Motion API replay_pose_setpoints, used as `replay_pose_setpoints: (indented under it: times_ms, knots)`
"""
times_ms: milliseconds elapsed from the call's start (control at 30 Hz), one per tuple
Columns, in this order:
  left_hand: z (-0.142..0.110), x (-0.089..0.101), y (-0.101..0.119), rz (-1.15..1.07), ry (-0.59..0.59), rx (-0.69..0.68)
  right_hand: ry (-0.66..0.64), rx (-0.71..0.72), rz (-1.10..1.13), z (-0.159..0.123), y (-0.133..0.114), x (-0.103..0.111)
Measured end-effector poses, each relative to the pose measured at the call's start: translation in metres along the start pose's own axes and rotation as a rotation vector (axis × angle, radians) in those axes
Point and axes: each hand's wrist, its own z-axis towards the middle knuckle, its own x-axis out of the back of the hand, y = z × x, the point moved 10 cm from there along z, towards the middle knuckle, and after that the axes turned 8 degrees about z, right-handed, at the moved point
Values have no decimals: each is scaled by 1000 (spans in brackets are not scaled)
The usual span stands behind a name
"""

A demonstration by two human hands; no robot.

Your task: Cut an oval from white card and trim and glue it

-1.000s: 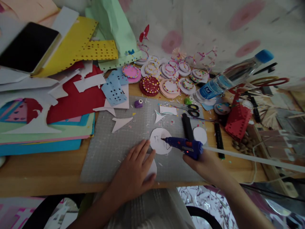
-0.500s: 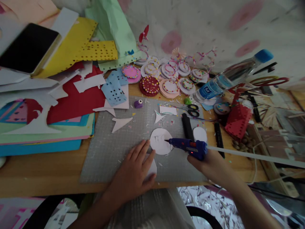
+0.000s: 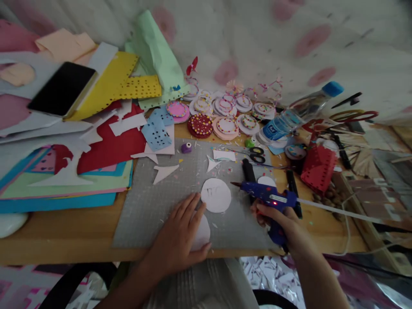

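Nearest, at the bench's [image 3: 64, 249] front, the left hand [image 3: 180, 234] lies flat, fingers extended, over a white paper piece [image 3: 202, 231] on the grey mat [image 3: 144, 214], while the right hand [image 3: 286, 221] grips a blue glue gun [image 3: 265, 191]. Its nozzle points toward a marked white disc [image 3: 216, 196] just beyond the left fingertips. Farther back lie scissors [image 3: 256, 155], then decorated discs [image 3: 200, 125].

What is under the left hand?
A white paper piece shows partly under the left hand, over the grey cutting mat. The hand covers the rest; its full shape is hidden.
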Motion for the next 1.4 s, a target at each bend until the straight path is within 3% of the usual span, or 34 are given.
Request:
replay_pose_setpoints:
  times_ms: [133,333,433,533,600,733,800,900,1000,1133,1400]
  knots:
    - [-4,4,0,-16,-5,30,-143,-144,348,5,29,-8]
    - [-16,5,2,56,-36,-14,-339,-181,570,-9,26,-13]
    - [-20,6,-2,62,-25,-32,-347,-159,571,-17,26,-3]
    - [-19,9,-8,52,2,-23,-255,-95,467,-22,34,28]
    - [-18,10,-10,35,19,-21,-149,-32,415,-24,38,59]
    - [-13,12,-12,-17,75,-11,288,101,498,-35,45,148]
    - [-11,11,-12,-23,100,-18,462,145,578,-40,47,182]
    - [-10,9,-10,-5,109,-29,509,200,617,-35,40,206]
    - [-9,8,-9,5,95,-23,424,219,531,-15,27,205]
    - [-9,9,-8,17,102,-23,283,247,325,13,6,186]
    - [-12,4,-10,21,71,1,143,214,271,43,-10,147]
